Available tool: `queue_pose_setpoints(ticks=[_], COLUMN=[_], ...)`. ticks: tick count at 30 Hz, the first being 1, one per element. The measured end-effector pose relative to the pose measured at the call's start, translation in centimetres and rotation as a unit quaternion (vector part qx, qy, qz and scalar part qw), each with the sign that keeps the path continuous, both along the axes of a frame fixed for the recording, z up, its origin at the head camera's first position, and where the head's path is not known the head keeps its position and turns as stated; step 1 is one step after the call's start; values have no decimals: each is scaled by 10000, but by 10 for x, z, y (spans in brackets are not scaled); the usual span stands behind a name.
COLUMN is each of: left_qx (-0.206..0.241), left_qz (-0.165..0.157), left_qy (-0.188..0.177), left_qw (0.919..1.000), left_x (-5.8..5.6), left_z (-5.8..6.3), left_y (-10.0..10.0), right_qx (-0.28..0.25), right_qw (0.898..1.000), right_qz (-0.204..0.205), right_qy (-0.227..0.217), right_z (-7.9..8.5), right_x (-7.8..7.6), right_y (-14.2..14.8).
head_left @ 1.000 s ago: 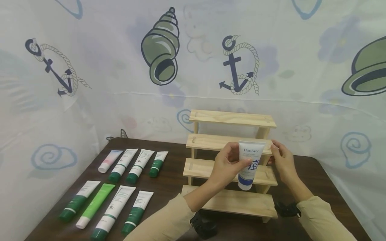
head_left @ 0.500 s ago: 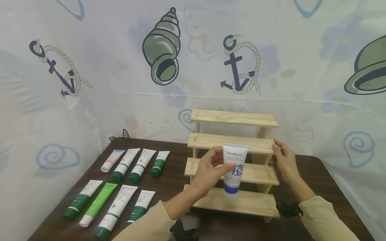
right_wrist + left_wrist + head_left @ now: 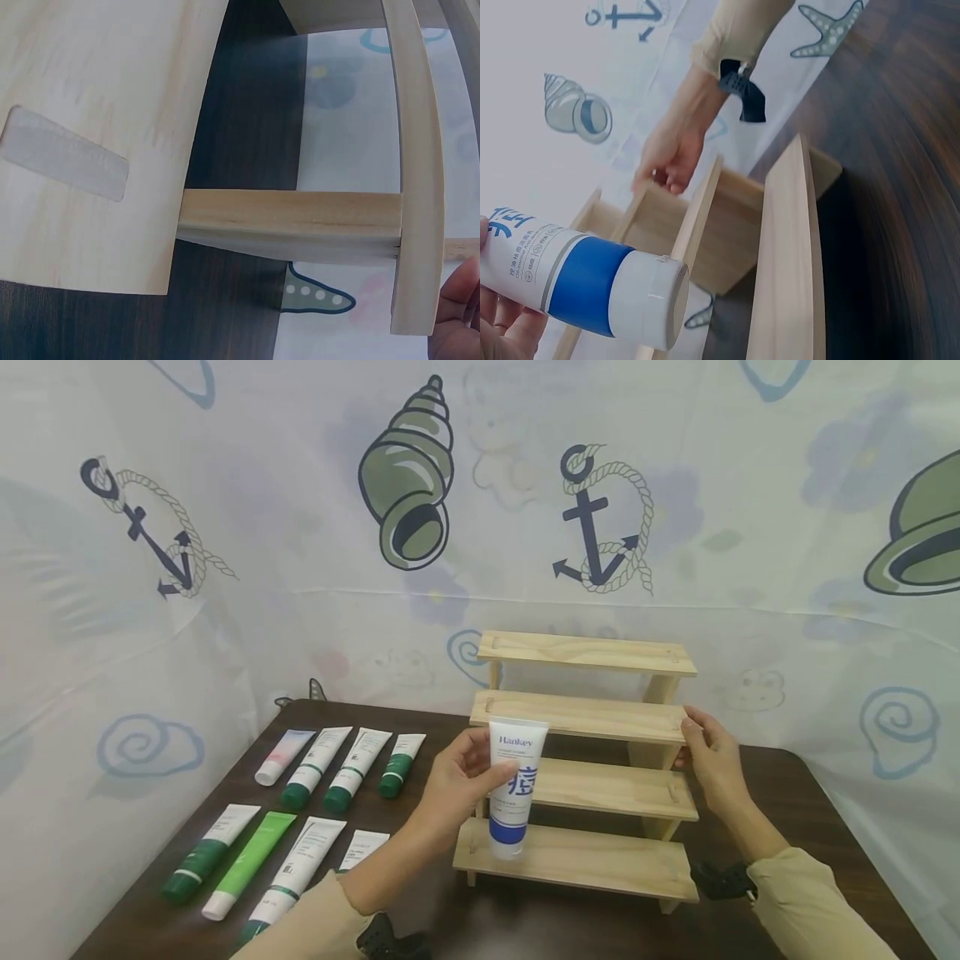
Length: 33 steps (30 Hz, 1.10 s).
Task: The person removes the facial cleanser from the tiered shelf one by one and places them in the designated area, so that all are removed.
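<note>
My left hand [image 3: 457,789] grips a white squeeze tube [image 3: 517,802] with blue print and a blue band, held upright with its cap down. The tube is in front of the left end of a stepped wooden display rack [image 3: 577,860]; whether its cap touches the lowest step, I cannot tell. In the left wrist view, the tube's white cap [image 3: 651,300] points right. At the rack's other side, my right hand [image 3: 716,768] pinches the right end of the second step from the top. Only some fingers [image 3: 454,315] show in the right wrist view.
Two rows of tubes lie left of the rack, among them a light green tube [image 3: 251,864] and a pink-white tube [image 3: 285,757]. My left forearm partly covers the nearer row. A printed cloth [image 3: 300,527] hangs behind the dark brown table [image 3: 570,927].
My left hand has carried the white tube leftward and slightly down, from the rack's right half to its left end. The right hand stays at the step's end.
</note>
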<state>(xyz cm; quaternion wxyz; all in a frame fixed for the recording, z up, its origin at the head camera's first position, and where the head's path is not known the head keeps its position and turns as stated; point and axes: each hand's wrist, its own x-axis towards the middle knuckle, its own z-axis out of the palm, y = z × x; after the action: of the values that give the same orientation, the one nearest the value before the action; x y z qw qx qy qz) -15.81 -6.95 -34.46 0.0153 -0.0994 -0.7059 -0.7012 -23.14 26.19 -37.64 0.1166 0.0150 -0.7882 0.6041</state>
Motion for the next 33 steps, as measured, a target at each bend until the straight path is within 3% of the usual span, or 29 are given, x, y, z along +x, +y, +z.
queue_pose_setpoints(ticks=[13, 25, 33], left_qx=[-196, -867, -1379], left_qz=[501, 751, 1033], left_qy=[-371, -630, -809], left_qw=[9979, 9914, 9817], left_x=[-1, 0, -1], left_z=[-4, -13, -22], left_y=[-41, -86, -119], right_qx=[33, -82, -65], right_qw=[10000, 9998, 9998], right_qz=[66, 146, 153], right_qy=[36, 125, 83], right_z=[-1, 0, 0], right_x=[3, 2, 3], right_y=[1, 0, 0])
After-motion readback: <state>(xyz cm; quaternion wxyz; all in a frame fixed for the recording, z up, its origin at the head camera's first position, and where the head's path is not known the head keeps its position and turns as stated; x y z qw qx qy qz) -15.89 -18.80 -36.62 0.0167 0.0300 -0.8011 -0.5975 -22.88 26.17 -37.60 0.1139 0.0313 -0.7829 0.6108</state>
